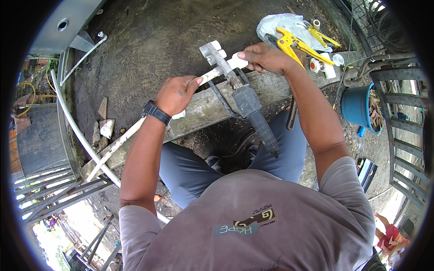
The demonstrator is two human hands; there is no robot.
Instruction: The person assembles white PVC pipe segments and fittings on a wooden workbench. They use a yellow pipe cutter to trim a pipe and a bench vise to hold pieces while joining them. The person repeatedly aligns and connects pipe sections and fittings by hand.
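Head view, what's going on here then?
A seated person is working over a wooden plank. The left hand grips a white pipe and the right hand holds a white fitting, one on each side of the metal head of a dark-handled tool. How far either is seated on the head is hard to tell. A yellow cutter lies by a white plastic bag.

From the iron [247,103], the bag [273,22] is lying at one o'clock, the bucket [355,106] standing at three. The rubble [107,128] is resting at nine.
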